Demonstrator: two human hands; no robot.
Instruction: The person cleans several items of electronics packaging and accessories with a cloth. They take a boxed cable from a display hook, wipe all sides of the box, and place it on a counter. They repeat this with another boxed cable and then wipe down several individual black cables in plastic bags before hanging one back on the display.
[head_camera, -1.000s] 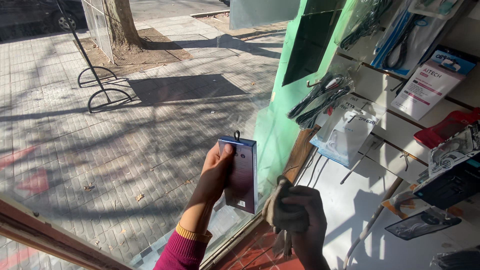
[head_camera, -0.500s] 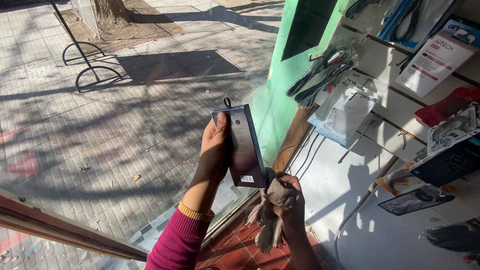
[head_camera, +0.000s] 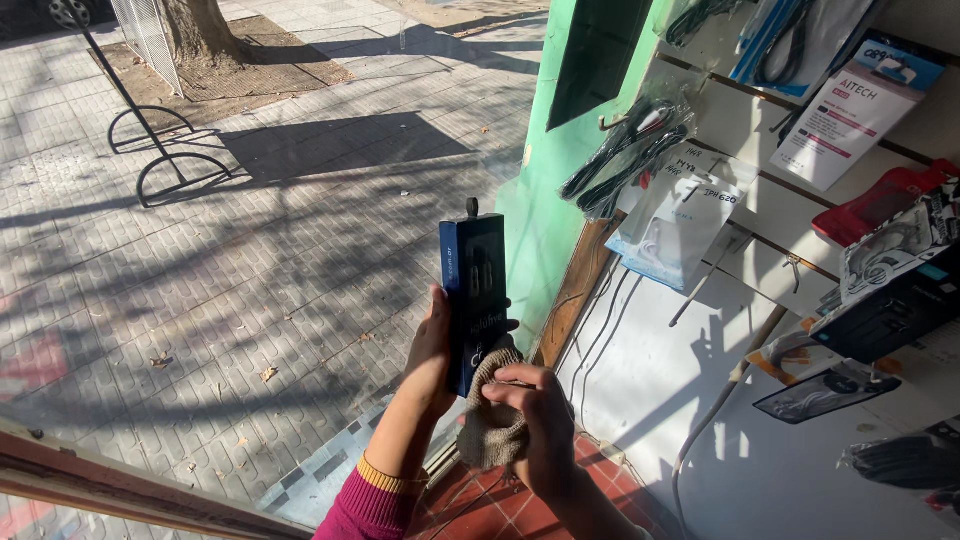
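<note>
box (head_camera: 474, 300): dark blue side, black front with pale marks
cloth (head_camera: 493, 420): beige-brown, knitted texture
sleeve (head_camera: 372, 505): magenta, with a yellow-orange cuff band
wall (head_camera: 540, 200): bright green, with a dark panel far up
board (head_camera: 700, 330): white, crossed by thin dark slots
floor (head_camera: 480, 510): red-brown tiles, near
pavement (head_camera: 250, 250): grey interlocking pavers, dappled with shadow
rack (head_camera: 150, 150): black metal hoops, far left
cables (head_camera: 625, 160): black, in clear bags
pack (head_camera: 680, 215): white and pale blue, right of the cables
card (head_camera: 850, 115): white with pink and blue print, far right
case (head_camera: 880, 200): red, right
</note>
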